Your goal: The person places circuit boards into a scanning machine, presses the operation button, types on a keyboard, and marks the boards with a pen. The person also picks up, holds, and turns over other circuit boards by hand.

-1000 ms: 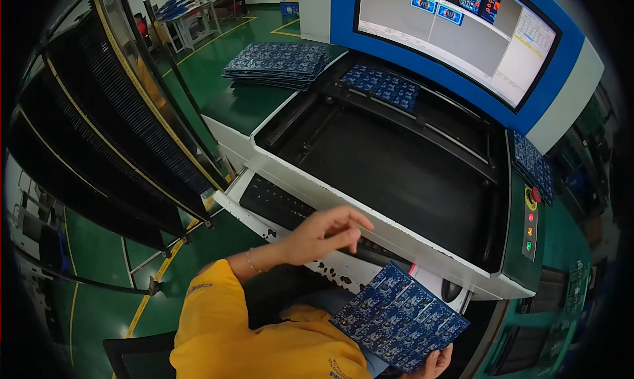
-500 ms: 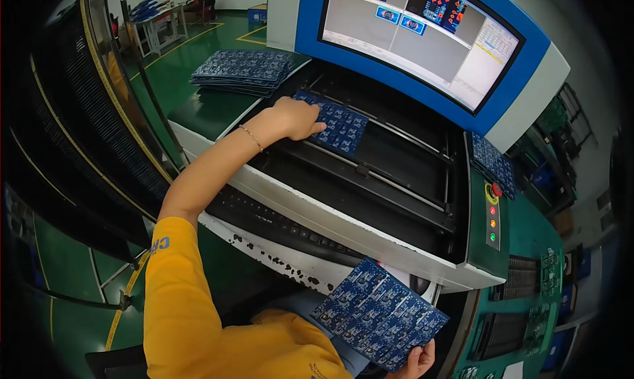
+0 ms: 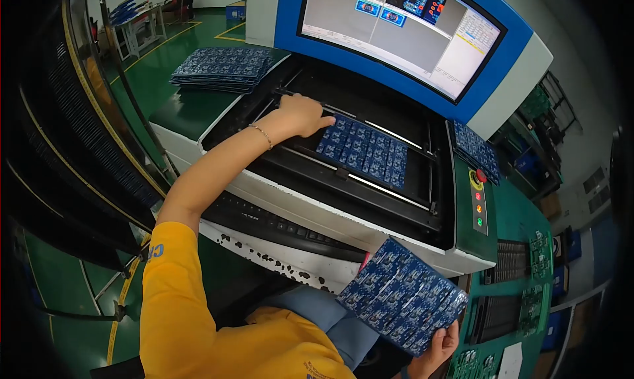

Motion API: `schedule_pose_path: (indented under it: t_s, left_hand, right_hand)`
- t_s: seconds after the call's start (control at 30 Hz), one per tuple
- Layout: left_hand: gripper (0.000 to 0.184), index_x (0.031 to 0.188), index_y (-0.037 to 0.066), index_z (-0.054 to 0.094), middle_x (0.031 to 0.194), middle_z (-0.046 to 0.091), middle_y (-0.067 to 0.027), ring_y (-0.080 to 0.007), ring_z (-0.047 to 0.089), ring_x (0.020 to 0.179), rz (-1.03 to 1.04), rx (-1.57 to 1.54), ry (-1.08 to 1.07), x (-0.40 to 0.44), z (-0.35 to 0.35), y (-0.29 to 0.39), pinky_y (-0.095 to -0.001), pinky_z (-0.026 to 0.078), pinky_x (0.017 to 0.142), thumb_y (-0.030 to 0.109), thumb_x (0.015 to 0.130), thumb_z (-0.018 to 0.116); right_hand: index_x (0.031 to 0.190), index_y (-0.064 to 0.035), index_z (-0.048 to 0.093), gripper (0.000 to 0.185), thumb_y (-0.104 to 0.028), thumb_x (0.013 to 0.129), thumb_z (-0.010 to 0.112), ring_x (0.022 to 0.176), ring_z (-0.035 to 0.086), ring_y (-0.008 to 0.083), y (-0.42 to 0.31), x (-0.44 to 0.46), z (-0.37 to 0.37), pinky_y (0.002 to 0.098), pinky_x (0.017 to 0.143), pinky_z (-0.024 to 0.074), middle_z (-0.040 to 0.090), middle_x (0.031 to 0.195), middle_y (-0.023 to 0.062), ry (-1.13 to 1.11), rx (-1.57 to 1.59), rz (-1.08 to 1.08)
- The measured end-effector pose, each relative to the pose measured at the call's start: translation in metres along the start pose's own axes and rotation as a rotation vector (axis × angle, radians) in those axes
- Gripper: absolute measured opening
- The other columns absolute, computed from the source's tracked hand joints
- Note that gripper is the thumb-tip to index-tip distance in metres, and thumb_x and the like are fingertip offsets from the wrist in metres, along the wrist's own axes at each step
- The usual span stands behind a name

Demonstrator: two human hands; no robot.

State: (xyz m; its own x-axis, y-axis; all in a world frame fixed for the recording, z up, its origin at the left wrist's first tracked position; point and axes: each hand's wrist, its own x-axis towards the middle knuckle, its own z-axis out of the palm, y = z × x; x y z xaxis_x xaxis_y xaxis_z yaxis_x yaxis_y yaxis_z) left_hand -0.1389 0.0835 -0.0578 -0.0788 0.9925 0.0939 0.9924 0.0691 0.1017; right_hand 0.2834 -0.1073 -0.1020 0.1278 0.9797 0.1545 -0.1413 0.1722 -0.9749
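Observation:
My left hand (image 3: 302, 116) is over the black rail frame of the machine bed, its thumb against the left end of a blue circuit board (image 3: 364, 150). Its fingers are bent near the rear rail, and nothing shows in them. That board lies flat between the two rails. Down at the lower right, my right hand (image 3: 441, 350) grips another blue circuit board (image 3: 404, 297) by its lower right edge, tilted above my lap.
A stack of blue boards (image 3: 224, 67) sits on the machine's left corner, more boards (image 3: 475, 149) on its right. Behind the bed stands a monitor (image 3: 403, 32). A button panel (image 3: 478, 204), a keyboard (image 3: 284, 227) and a black rack (image 3: 86, 114) are nearby.
My left hand reached into the machine bed, and the board there has moved right along the rails. The board in my right hand has shifted slightly. The view has turned.

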Motion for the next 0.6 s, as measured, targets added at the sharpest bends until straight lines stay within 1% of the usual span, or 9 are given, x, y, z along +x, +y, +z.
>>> schedule_pose_path:
  t_s: [0.07, 0.2, 0.27, 0.3, 0.37, 0.43, 0.5, 0.57, 0.6]
  left_hand:
    - [0.072, 0.063, -0.002, 0.061, 0.070, 0.061, -0.0154, -0.0308, 0.061, 0.069, -0.004, 0.063, -0.197, 0.010, 0.012, 0.004, -0.0389, 0.049, 0.062, 0.062, 0.084, 0.035]
    - [0.066, 0.060, -0.002, 0.058, 0.065, 0.058, -0.0141, -0.0258, 0.059, 0.064, 0.117, -0.050, -0.171, 0.029, 0.037, 0.011, -0.0383, 0.048, 0.058, 0.059, 0.083, 0.044]
    - [0.053, 0.059, 0.001, 0.054, 0.060, 0.054, -0.0096, -0.0178, 0.055, 0.058, 0.047, -0.503, -0.260, 0.030, 0.030, 0.014, -0.0329, 0.046, 0.054, 0.047, 0.085, 0.052]
    - [0.037, 0.067, 0.003, 0.054, 0.061, 0.052, -0.0055, -0.0105, 0.049, 0.057, -0.038, -0.945, -0.266, 0.033, 0.036, 0.007, -0.0262, 0.042, 0.050, 0.035, 0.086, 0.056]
    - [0.031, 0.080, 0.002, 0.053, 0.066, 0.053, -0.0038, -0.0082, 0.048, 0.058, -0.076, -1.298, 0.038, 0.000, 0.001, 0.020, -0.0217, 0.040, 0.052, 0.032, 0.089, 0.052]
    - [0.033, 0.086, -0.004, 0.048, 0.064, 0.049, -0.0039, -0.0091, 0.046, 0.057, 0.087, -0.932, 0.533, -0.027, -0.017, -0.004, -0.0215, 0.037, 0.051, 0.029, 0.089, 0.052]
    - [0.033, 0.089, -0.005, 0.047, 0.068, 0.050, -0.0009, -0.0079, 0.045, 0.060, -0.072, -0.826, 0.838, -0.075, -0.043, -0.014, -0.0210, 0.036, 0.054, 0.028, 0.091, 0.050]
    - [0.032, 0.095, -0.005, 0.048, 0.076, 0.053, -0.0010, -0.0062, 0.046, 0.066, -0.123, -1.045, 1.079, -0.112, -0.041, -0.036, -0.0200, 0.038, 0.060, 0.027, 0.092, 0.049]
    - [0.031, 0.097, -0.004, 0.048, 0.079, 0.053, -0.0014, -0.0056, 0.047, 0.069, -0.147, -1.055, 1.219, -0.130, -0.038, -0.044, -0.0200, 0.039, 0.062, 0.027, 0.092, 0.049]
  right_hand:
    - [0.114, 0.0063, 0.046, 0.037, -0.016, 0.085, 0.055, 0.087, 0.055, 0.0102, -0.006, 0.018, -0.006, 0.0211, 0.078, 0.0427, 0.058, 0.099, 0.0074, -0.021, -0.067, -0.062]
    - [0.120, 0.0068, 0.044, 0.041, -0.013, 0.086, 0.055, 0.095, 0.053, 0.0139, -0.008, 0.068, -0.012, 0.0262, 0.088, 0.0383, 0.054, 0.110, 0.0090, -0.008, -0.040, -0.120]
    - [0.123, 0.0068, 0.039, 0.043, -0.009, 0.086, 0.054, 0.099, 0.052, 0.0149, -0.009, 0.098, -0.011, 0.0270, 0.089, 0.0379, 0.053, 0.113, 0.0101, -0.097, 0.064, -0.098]
    - [0.125, 0.0067, 0.037, 0.045, -0.006, 0.085, 0.054, 0.098, 0.053, 0.0152, -0.007, 0.115, -0.012, 0.0273, 0.090, 0.0381, 0.053, 0.114, 0.0105, -0.115, 0.071, -0.098]
    - [0.129, 0.0072, 0.031, 0.051, 0.001, 0.084, 0.054, 0.098, 0.054, 0.0162, -0.019, 0.138, 0.013, 0.0274, 0.087, 0.0417, 0.053, 0.114, 0.0123, -0.213, 0.115, -0.074]
    - [0.134, 0.0010, 0.027, 0.058, 0.004, 0.082, 0.053, 0.081, 0.055, 0.0106, -0.033, 0.149, 0.058, 0.0202, 0.065, 0.0459, 0.057, 0.100, 0.0099, -0.152, 0.063, -0.060]
    - [0.138, -0.0082, 0.023, 0.067, 0.008, 0.080, 0.053, 0.062, 0.046, 0.0046, -0.026, 0.177, 0.067, 0.0156, 0.043, 0.0335, 0.054, 0.082, 0.0056, -0.282, -0.097, -0.072]
    - [0.139, -0.0145, 0.023, 0.071, 0.009, 0.079, 0.053, 0.053, 0.034, 0.0024, -0.020, 0.189, 0.105, 0.0166, 0.038, 0.0216, 0.047, 0.071, -0.0003, -0.383, -0.089, 0.026]
    - [0.138, -0.0126, 0.026, 0.069, 0.009, 0.079, 0.054, 0.054, 0.037, 0.0030, -0.012, 0.204, 0.111, 0.0167, 0.039, 0.0240, 0.047, 0.069, -0.0021, -0.513, -0.089, 0.149]
